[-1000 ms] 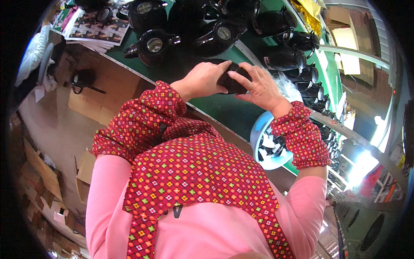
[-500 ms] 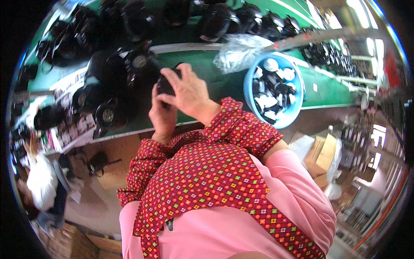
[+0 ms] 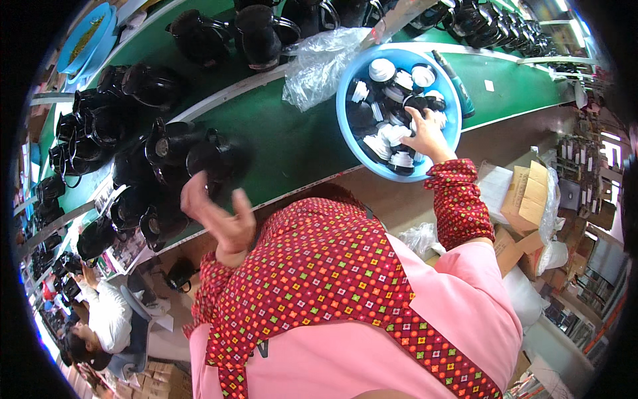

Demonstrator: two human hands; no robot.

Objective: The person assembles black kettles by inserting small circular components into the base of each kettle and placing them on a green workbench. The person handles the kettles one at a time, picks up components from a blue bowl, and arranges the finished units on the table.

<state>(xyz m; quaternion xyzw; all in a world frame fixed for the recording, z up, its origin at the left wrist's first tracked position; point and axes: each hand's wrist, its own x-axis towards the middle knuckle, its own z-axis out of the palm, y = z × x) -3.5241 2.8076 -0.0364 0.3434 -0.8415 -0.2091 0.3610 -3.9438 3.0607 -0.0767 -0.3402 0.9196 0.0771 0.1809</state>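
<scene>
My right hand (image 3: 428,138) reaches into a light blue basin (image 3: 344,126) at the right of the bench. Its fingers are spread over the stoppers, touching or just above them. Several stoppers (image 3: 382,70) lie jumbled in the basin, with white threaded parts and black caps. My left hand (image 3: 222,216) is near the bench's front edge, slightly blurred, its fingers apart and nothing visible in them. Just beyond it stands a dark jug (image 3: 211,158), partly blurred. Other glossy black jugs (image 3: 159,149) crowd together to its left.
Several black jugs (image 3: 258,36) line the far side of the green bench (image 3: 279,153). Clear plastic film (image 3: 316,70) lies beside the basin, and a dark green bottle (image 3: 455,83) lies behind it. Cardboard boxes (image 3: 525,196) stand at right. A seated person (image 3: 109,316) works at far left.
Both hands were together around a dark object at the bench edge. They have parted: my right hand moved right into the basin, and my left hand let go. The view has shifted.
</scene>
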